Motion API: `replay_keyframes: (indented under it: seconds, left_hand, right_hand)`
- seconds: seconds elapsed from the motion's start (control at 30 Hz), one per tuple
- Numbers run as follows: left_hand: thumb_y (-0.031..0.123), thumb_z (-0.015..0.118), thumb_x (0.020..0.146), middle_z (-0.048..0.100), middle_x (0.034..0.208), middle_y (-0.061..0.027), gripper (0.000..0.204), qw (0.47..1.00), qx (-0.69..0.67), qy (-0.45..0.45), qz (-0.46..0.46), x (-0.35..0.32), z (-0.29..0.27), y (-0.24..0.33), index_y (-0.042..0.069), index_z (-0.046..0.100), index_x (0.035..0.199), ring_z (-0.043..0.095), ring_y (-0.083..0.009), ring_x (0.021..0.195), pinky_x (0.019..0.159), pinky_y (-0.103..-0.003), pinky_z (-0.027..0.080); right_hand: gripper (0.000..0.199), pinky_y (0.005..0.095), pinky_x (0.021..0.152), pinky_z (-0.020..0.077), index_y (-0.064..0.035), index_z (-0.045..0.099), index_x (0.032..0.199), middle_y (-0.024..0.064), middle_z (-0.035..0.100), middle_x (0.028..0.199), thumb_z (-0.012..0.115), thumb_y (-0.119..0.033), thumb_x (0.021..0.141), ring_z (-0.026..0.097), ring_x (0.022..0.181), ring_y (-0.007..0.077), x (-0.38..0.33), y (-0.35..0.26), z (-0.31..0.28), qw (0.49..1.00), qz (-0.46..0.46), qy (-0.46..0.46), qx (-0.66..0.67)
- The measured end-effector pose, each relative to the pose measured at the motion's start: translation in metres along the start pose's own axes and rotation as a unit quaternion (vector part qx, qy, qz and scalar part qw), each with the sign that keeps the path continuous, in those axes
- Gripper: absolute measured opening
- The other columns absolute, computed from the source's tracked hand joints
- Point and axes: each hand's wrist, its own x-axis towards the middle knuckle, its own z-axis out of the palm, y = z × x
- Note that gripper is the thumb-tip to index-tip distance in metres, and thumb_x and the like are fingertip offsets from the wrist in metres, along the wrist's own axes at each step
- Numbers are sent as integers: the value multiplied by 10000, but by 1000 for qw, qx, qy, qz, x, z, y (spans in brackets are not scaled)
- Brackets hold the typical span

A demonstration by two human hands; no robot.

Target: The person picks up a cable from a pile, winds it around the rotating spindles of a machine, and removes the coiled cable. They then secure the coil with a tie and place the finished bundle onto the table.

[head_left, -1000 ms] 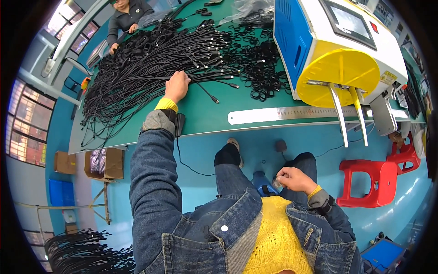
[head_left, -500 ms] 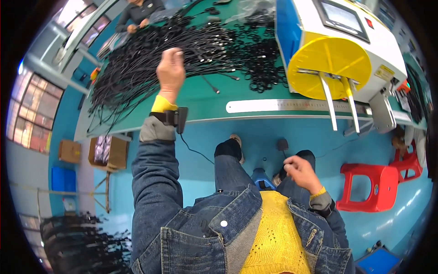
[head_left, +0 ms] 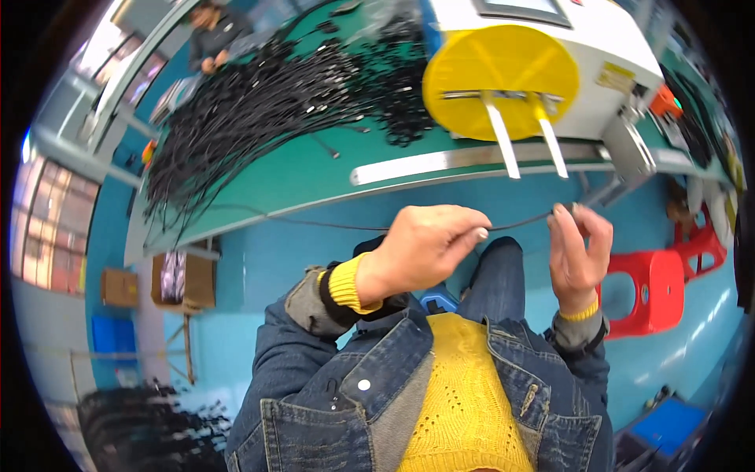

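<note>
Both hands have come up together, left hand [head_left: 421, 250] and right hand [head_left: 578, 252] pinching one black cable [head_left: 519, 223].

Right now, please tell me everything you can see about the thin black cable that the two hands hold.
The thin black cable looks like a slim, flexible cord with a dark, rubber-like sheath. A short span is stretched almost level between the left hand, which pinches it at the fingertips, and the right hand, which grips its other end. It hangs in the air over the lap, in front of the green table. A finer dark line continues left from the left hand. Its ends are hidden by the fingers.
</note>
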Motion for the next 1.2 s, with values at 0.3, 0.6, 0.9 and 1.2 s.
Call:
replay_keyframes:
  seconds: [0.3, 0.6, 0.9, 1.2]
  left_hand:
    - [90, 581, 837, 618, 692, -57, 127, 966, -132, -17, -223, 82, 5, -14, -24, 631, 863, 540, -93, 610, 570, -225, 443]
    - [56, 591, 837, 606, 709, -11, 86, 965, -127, 178, -148, 96, 22, -60, -18, 627, 864, 506, -46, 623, 572, -189, 413]
    - [39, 607, 826, 590, 691, 2, 80, 956, -156, 171, -181, 86, 22, -72, -20, 620, 878, 492, -41, 617, 567, -179, 404]
    - [54, 627, 815, 576, 667, -12, 132, 964, -119, 179, -157, 75, 16, -71, -10, 633, 929, 462, -71, 556, 498, -222, 388]
  right_hand:
    - [302, 312, 615, 476, -20, 595, 951, 116, 586, 893, 682, 44, 669, 574, 766, 250, 29, 56, 23, 998, 2, 64, -11]
    - [205, 241, 607, 490, 0, 584, 928, 79, 640, 757, 673, -61, 754, 611, 669, 118, 46, 59, 91, 867, 376, 125, 302]
    - [120, 218, 579, 469, 10, 586, 834, 29, 618, 684, 650, -62, 762, 570, 635, 61, 20, 65, 88, 894, 360, 113, 242]
    - [83, 204, 507, 410, 8, 562, 764, 6, 549, 622, 603, -57, 795, 498, 550, 55, -71, 50, 67, 826, 480, -53, 290]
